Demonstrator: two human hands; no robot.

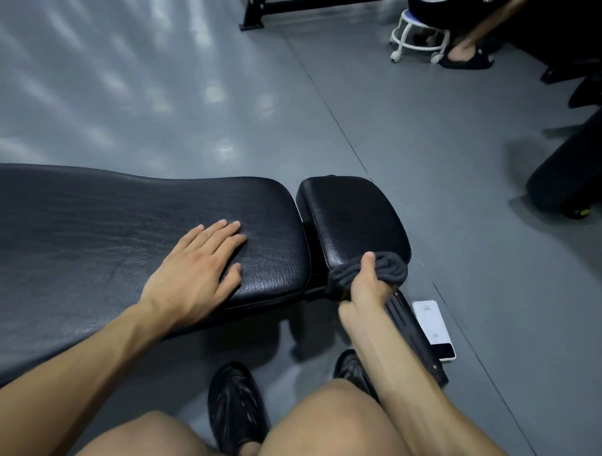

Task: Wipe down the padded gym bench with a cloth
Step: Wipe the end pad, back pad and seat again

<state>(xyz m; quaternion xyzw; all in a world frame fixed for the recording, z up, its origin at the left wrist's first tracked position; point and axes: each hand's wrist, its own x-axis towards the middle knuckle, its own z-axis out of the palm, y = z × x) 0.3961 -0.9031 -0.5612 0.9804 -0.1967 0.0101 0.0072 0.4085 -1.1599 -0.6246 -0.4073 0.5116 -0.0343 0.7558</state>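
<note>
Head view: long black padded leather gym bench [122, 241] runs left to right across grey floor [185, 95], smaller black seat pad [354, 219] at right end. Left hand [195, 265] lies flat, fingers straight, on main pad. Right hand [363, 287] grips bunched dark grey cloth [386, 271] at seat pad's near corner. White phone [432, 325] on floor just beside bench foot.

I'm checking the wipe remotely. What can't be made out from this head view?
- Long black padded back pad: its far left end is cut off by the frame edge.
- Right hand: its grip on the bunched dark grey cloth hides the small black seat pad's near corner.
- Left hand: lies flat, covering the padding beneath.
- White flat device on the floor: markings too small.
</note>
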